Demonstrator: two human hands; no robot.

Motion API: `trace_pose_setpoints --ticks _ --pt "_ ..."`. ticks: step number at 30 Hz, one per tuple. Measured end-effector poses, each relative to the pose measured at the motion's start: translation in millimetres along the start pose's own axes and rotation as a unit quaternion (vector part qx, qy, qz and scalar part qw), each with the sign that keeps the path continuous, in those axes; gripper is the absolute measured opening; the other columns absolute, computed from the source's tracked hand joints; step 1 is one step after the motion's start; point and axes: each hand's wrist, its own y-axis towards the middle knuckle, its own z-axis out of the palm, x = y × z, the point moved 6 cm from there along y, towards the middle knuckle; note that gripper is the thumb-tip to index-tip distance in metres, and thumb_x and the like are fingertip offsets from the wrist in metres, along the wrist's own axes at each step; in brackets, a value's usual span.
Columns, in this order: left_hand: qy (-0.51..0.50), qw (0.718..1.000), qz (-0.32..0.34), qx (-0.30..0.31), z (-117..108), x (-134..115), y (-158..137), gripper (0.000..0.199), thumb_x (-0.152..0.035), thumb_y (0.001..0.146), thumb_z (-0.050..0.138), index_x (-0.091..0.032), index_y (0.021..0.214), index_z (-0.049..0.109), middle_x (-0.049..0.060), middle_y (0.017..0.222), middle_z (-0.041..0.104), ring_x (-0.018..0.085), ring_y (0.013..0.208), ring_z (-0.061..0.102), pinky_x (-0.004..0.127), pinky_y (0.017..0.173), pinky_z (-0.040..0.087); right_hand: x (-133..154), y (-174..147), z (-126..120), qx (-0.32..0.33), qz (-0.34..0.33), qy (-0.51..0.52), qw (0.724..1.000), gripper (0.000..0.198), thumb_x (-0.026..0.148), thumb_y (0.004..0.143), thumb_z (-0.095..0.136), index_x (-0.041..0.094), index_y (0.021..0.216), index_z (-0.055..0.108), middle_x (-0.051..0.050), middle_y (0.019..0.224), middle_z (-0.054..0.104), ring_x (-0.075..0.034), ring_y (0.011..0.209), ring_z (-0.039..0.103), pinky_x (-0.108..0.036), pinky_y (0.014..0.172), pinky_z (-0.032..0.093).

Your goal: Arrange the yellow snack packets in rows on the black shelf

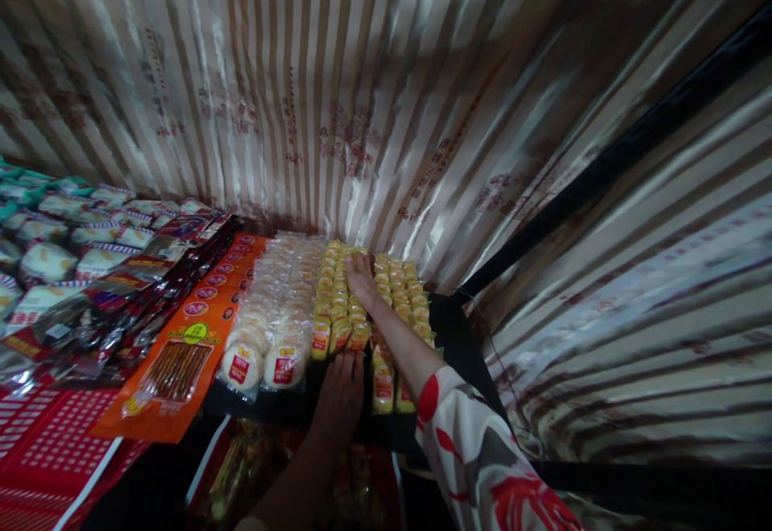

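Observation:
Rows of small yellow-wrapped snack packets (pixel 329 306) stand close together on a black surface. My left hand (pixel 341 394) is at the front end of the middle rows, fingers stretched forward against the lowest packets. Over the back of these rows reaches my right hand (pixel 360 275), its fingers resting on the packets and pointing away from me. I see nothing lifted in either hand. Beside the yellow packets on the left are two rows of round white crackers (pixel 283 362) in clear wrappers.
An orange packet of brown sticks (pixel 181 362) lies left of the crackers, then dark red packets (pixel 136 290) and white bags (pixel 51 261). A red basket (pixel 51 434) stands at lower left. Striped curtain (pixel 350 129) hangs behind; a black pole (pixel 560 205) slants at right.

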Motion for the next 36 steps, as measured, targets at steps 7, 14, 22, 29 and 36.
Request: trace_pose_setpoints --ticks 7,14,22,29,36 --pt "-0.005 1.000 -0.002 0.019 -7 1 4 0.039 -0.004 0.083 0.037 -0.005 0.120 0.046 0.014 0.103 0.056 0.021 0.097 0.054 0.038 0.083 0.048 11 -30 -20 -0.014 -0.018 0.021 1.000 0.071 0.058 0.086 0.026 0.013 0.142 0.024 -0.010 0.151 0.016 -0.019 0.140 0.006 -0.037 0.114 0.004" --pt "0.002 1.000 0.016 -0.023 -16 -1 6 0.034 -0.003 0.082 0.037 -0.003 0.114 0.048 0.014 0.098 0.057 0.021 0.091 0.055 0.035 0.076 0.049 5 -80 -11 -0.061 -0.004 0.062 0.996 0.060 0.049 0.089 0.026 0.018 0.141 0.024 -0.008 0.150 0.019 -0.019 0.139 0.011 -0.043 0.113 0.011" --pt "0.004 0.998 0.025 -0.063 -18 1 5 0.032 -0.004 0.084 0.036 -0.002 0.112 0.052 0.015 0.096 0.059 0.020 0.089 0.055 0.035 0.078 0.049 14 -93 -34 -0.088 -0.076 0.031 0.993 0.053 0.036 0.086 0.038 0.015 0.134 0.038 -0.013 0.139 0.041 -0.021 0.128 0.038 -0.037 0.107 0.030" --pt "-0.024 0.999 0.013 -0.040 -16 5 6 0.034 -0.008 0.084 0.037 -0.006 0.113 0.055 0.014 0.096 0.060 0.022 0.090 0.056 0.035 0.078 0.049 -3 -195 -78 -0.147 -0.171 -0.062 0.972 0.033 0.027 0.083 0.049 0.019 0.113 0.057 -0.008 0.097 0.061 -0.018 0.086 0.059 -0.033 0.079 0.051" --pt "-0.071 0.997 -0.001 -0.027 -19 8 7 0.039 -0.005 0.079 0.038 -0.006 0.114 0.055 0.013 0.095 0.059 0.021 0.091 0.054 0.034 0.082 0.049 -52 -269 -38 -0.152 -0.160 -0.167 0.961 0.032 0.021 0.086 0.043 0.020 0.113 0.060 -0.012 0.103 0.058 -0.020 0.090 0.061 -0.032 0.076 0.054"
